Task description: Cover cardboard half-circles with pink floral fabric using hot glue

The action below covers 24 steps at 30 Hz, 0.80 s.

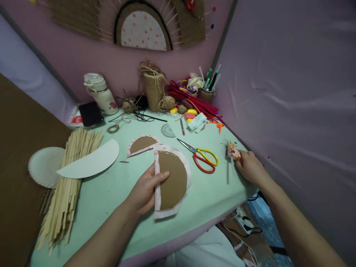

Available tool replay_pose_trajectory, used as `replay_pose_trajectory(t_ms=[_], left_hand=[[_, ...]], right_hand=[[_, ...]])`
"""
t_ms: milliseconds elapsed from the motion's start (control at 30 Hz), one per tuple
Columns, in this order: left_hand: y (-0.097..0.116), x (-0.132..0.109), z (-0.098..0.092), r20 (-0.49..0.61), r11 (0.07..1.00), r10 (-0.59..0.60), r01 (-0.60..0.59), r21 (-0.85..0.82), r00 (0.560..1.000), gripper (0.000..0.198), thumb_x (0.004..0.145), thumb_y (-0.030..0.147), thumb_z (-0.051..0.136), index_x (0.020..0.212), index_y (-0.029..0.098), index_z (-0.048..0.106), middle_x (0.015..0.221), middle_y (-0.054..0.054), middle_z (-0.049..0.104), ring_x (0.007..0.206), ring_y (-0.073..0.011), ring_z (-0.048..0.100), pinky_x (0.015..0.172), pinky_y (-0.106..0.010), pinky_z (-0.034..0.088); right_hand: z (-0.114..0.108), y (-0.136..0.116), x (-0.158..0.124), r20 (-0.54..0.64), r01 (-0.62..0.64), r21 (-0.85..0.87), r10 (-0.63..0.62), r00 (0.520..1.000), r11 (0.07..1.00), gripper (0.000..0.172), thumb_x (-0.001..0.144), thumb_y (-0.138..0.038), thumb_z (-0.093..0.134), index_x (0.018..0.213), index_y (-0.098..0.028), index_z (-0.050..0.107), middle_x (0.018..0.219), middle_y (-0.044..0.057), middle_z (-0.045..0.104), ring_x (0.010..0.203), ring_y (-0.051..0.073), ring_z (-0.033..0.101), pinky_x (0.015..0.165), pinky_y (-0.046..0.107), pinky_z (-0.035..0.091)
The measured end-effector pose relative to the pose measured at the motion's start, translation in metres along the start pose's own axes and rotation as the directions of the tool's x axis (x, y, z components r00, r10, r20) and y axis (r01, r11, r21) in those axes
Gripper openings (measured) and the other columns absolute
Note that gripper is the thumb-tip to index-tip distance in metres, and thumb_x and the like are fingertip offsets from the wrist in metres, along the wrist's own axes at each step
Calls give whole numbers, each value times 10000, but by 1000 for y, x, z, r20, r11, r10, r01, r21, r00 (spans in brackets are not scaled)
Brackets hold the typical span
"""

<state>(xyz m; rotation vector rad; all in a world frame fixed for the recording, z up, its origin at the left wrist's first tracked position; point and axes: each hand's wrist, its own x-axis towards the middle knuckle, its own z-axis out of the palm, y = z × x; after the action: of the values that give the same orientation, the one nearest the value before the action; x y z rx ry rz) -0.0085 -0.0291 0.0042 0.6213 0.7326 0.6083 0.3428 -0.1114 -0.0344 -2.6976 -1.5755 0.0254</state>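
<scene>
Head view: half-disc (pixel 172 178) in left hand (pixel 143 193), straight edge near-to-far, curve rightward.

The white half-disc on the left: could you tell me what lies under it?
Under the white half-disc lie a bundle of wooden sticks and a paper plate rim; the sticks' middle stretch is covered.

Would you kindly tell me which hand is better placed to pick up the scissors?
Probably the right hand: it lies nearer the scissors, whose handles point its way, though it pinches a small flowered piece. The left hand grips the cardboard half-circle.
</scene>
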Motion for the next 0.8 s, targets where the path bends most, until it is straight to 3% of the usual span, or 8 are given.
replay_pose_trajectory(t_ms=[167,267,367,433,500,567,667,800], left_hand=[[-6,-1,-3,118,1000,-22,20,15,993,524,782,242,724,1275,206,549,1119,-98,713,947,-237,689,799,-326,524],[-10,-3,-4,241,996,-77,62,69,968,482,788,284,730,1238,200,578,1086,-96,714,887,-215,689,755,-300,512],[-14,-7,-6,375,986,-151,110,128,915,438,800,306,724,1204,190,601,1043,-86,713,860,-189,679,751,-281,495],[-16,-8,-5,415,980,-176,120,158,893,431,808,313,718,1204,188,599,1054,-85,705,889,-189,672,765,-275,482],[-17,-7,-5,412,979,-177,117,167,894,462,803,326,722,1221,190,583,1094,-93,693,918,-201,667,776,-281,475],[-17,-6,-4,396,981,-173,120,154,902,499,793,337,730,1240,193,564,1115,-101,686,925,-215,667,783,-297,474],[-18,-5,-3,388,983,-176,139,122,905,511,781,327,740,1241,194,559,1097,-99,690,931,-221,666,801,-312,473],[-19,-5,-2,394,985,-169,141,101,903,506,789,305,735,1250,190,561,1093,-95,690,950,-213,664,818,-307,470]], right_hand=[[-11,13,6,56,-10,-113,16,998,994,552,929,-351,410,1412,-85,443,1251,270,561,1123,439,531,845,584,441],[-37,-5,-7,-85,62,125,-51,995,990,624,929,-484,406,1393,-74,481,1304,283,544,1187,445,502,933,616,400],[-57,-51,-23,-130,352,641,-355,926,682,598,958,-595,307,1330,-206,569,1344,151,580,1239,301,526,1038,475,396],[-61,-88,-30,-31,342,874,-664,747,345,769,891,-753,207,1357,-252,557,1404,100,553,1295,278,498,1043,440,410],[-58,-120,-32,28,185,967,-794,607,175,983,738,-897,223,1417,-240,496,1465,101,493,1331,297,461,1034,430,424],[-51,-139,-31,60,17,996,-836,545,82,1123,632,-959,222,1458,-229,437,1514,115,424,1352,310,437,1031,424,428],[-43,-148,-30,59,-117,993,-847,528,-4,1153,593,-973,243,1463,-240,425,1554,128,350,1358,316,431,1053,430,409],[-49,-144,-34,8,-54,998,-859,512,-22,1069,646,-936,291,1465,-262,423,1558,116,347,1388,308,392,1104,450,347]])
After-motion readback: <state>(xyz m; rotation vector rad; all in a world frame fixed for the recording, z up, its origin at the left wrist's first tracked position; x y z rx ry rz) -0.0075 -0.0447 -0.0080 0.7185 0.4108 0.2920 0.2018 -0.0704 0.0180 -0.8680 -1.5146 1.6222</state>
